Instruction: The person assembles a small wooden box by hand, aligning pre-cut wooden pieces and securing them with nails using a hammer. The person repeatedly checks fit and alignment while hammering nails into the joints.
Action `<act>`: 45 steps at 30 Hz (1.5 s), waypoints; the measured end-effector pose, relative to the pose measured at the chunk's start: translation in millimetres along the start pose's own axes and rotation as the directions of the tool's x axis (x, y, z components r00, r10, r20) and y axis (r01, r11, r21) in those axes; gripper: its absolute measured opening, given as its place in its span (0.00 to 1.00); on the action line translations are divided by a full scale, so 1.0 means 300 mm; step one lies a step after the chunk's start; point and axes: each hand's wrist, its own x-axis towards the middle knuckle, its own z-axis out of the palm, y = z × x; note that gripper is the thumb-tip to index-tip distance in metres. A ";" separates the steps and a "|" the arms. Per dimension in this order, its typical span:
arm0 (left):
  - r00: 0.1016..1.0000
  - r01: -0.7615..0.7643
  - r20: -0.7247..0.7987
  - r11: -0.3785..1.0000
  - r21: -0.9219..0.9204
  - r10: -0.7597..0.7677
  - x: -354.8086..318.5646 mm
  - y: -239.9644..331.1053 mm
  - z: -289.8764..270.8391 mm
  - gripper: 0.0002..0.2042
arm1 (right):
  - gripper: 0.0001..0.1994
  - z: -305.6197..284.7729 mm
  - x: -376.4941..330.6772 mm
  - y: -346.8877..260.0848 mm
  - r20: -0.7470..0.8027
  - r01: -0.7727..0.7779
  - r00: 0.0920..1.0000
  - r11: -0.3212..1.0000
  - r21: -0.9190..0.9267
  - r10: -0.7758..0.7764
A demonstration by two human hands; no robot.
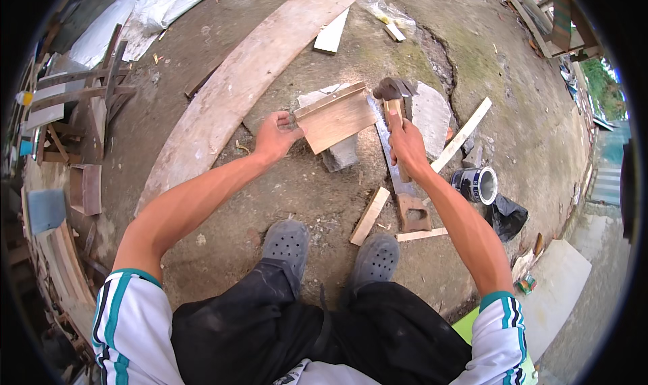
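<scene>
Head view, looking down over my knees at the concrete ground (297, 189). My left hand (275, 136) pinches the left corner of a small wooden board (335, 118), thumb and fingers closed on its edge; the board rests tilted on a grey stone block (343, 152). My right hand (407, 144) is wrapped tight around the wooden handle of a claw hammer (393, 96), whose dark head sits just beyond the board's far right corner. A handsaw (398, 176) lies on the ground under my right wrist, blade running toward the board, its wooden grip near my right shoe (375, 258). A short wood offcut (370, 215) lies beside the saw. A long curved plank (236, 91) stretches away to the left. An open tin can (476, 184) sits to the right, next to a thin slat (462, 134).
</scene>
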 end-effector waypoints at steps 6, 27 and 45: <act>0.995 0.093 0.042 0.982 -0.166 -0.087 -0.039 0.012 -0.004 0.35 | 0.35 -0.057 -0.071 0.244 0.052 0.094 0.995 0.887 -0.451 -0.080; 0.776 -0.625 0.360 0.555 0.549 0.517 0.091 0.278 0.029 0.18 | 0.24 -0.135 -0.034 0.216 0.122 0.556 0.820 0.730 -0.398 -0.559; 0.194 -0.960 0.177 0.150 0.236 0.965 -0.069 0.390 -0.096 0.25 | 0.36 -0.193 -0.298 -0.268 0.147 0.868 0.488 0.496 0.023 -0.861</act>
